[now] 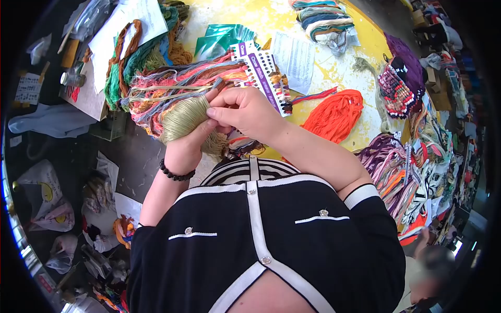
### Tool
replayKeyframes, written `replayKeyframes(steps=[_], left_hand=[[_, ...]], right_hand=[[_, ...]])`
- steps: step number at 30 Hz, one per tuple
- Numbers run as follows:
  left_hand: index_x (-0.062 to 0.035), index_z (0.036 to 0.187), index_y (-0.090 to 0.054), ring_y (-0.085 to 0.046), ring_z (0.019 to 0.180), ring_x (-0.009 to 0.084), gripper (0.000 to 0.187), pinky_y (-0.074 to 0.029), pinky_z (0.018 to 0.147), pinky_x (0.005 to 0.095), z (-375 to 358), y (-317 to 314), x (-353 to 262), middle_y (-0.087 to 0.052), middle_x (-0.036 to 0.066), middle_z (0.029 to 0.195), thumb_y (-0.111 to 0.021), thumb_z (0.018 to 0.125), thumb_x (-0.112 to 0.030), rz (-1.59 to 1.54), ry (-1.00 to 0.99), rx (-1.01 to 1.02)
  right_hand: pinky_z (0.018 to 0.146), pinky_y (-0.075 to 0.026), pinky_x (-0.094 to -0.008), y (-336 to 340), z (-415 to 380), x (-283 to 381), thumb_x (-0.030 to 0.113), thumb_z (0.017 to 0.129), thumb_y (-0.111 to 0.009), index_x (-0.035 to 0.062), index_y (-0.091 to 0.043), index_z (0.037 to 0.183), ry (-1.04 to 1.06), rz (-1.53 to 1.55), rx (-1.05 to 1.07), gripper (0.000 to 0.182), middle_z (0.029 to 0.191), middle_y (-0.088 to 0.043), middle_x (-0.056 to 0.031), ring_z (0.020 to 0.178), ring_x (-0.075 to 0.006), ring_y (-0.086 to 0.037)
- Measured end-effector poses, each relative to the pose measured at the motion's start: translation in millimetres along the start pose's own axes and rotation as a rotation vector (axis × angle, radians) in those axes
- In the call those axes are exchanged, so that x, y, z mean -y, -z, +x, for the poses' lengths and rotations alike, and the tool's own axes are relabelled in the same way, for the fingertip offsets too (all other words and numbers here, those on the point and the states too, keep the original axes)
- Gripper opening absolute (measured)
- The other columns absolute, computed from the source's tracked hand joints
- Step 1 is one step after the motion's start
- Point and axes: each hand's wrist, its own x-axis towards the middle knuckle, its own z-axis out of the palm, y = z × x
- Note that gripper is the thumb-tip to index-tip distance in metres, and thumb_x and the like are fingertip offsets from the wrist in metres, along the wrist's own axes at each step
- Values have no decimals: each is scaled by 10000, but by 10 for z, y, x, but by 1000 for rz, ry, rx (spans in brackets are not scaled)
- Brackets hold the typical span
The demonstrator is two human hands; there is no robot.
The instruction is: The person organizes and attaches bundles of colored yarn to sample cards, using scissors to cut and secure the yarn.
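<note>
Our left hand (195, 138) grips the shiny green thread (182, 117) over the yellow table (209, 15), some fingers hidden. Our right hand (244, 108) pinches shut beside it; we can't tell on what. Orange yarn (334, 117) lies near.

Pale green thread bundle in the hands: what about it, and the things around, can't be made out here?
All in the head view:
- Far side of the pale green thread bundle: faces away.
- Whatever the right hand pinches: covered by its fingers.
- Some left hand fingers: hidden by bundle and right hand.
- Small print on the white sheet: too small.
</note>
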Motion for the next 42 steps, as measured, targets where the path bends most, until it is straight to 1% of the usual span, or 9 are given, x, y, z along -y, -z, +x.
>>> replayKeyframes(steps=[16,21,26,29,31,32,34,38,42], left_hand=[[35,1210,-529,-592,768,106,336,-492,724,240,27,24,-25,-513,108,1310,-481,887,-44,-44,42,37],[12,1150,-565,-596,833,163,288,-465,849,317,111,160,103,-628,121,1113,-487,876,-32,-19,-152,70],[-15,1213,-502,-575,679,82,354,-499,725,327,66,766,-141,-599,22,855,-535,861,-28,-420,-171,-234],[6,1341,-374,-486,616,39,467,-485,676,245,63,1556,-229,-571,24,881,-488,888,-4,-429,-261,-358],[16,1320,-406,-495,627,46,452,-480,666,241,19,1872,-253,-593,38,932,-499,879,-5,-314,-295,-407],[16,1320,-406,-495,627,46,452,-480,666,241,91,1784,-254,-593,38,932,-499,879,-5,-315,-282,-405],[14,1279,-465,-508,647,52,403,-476,653,235,285,1404,-217,-609,57,1002,-499,879,-12,48,-176,-523],[-31,1114,-600,-553,709,93,243,-480,621,253,914,568,217,-620,57,1083,-536,896,-119,-110,161,-110],[-58,1085,-612,-558,731,105,215,-464,652,245,1628,394,1002,-586,5,827,-540,912,-163,76,346,-110]], right_hand=[[648,-496,-231,43,-146,37,72,904,-563,-30,-614,947,22,66,-10,122,809,-643,-75,704,-103,-618],[763,-491,-267,162,-96,-29,105,934,-507,-18,-601,986,106,32,-52,163,940,-635,-86,861,-132,-609],[707,-412,-312,1117,-630,617,140,927,-477,94,-437,808,204,918,3,134,718,-433,0,689,-132,-466],[572,-342,-231,2177,-1194,888,136,917,-530,58,-529,948,338,399,-309,85,733,-462,-2,611,-96,-419],[598,-419,-269,2970,-1569,928,177,916,-549,36,-614,997,275,-366,-1202,175,798,-585,-38,687,-131,-531],[598,-419,-269,2918,-1570,945,177,916,-549,36,-614,997,263,-367,-1211,175,798,-585,-38,687,-131,-531],[667,-479,-298,2637,-1404,999,213,909,-564,30,-667,1002,77,-1426,-1612,230,893,-664,-68,800,-161,-612],[792,-464,-278,2050,-284,-121,153,858,-595,34,-674,1011,84,-646,-790,210,934,-679,-70,874,-153,-612],[607,-477,-281,1473,569,-948,232,857,-610,0,-688,903,-79,-716,-489,248,700,-653,-36,630,-119,-598]])
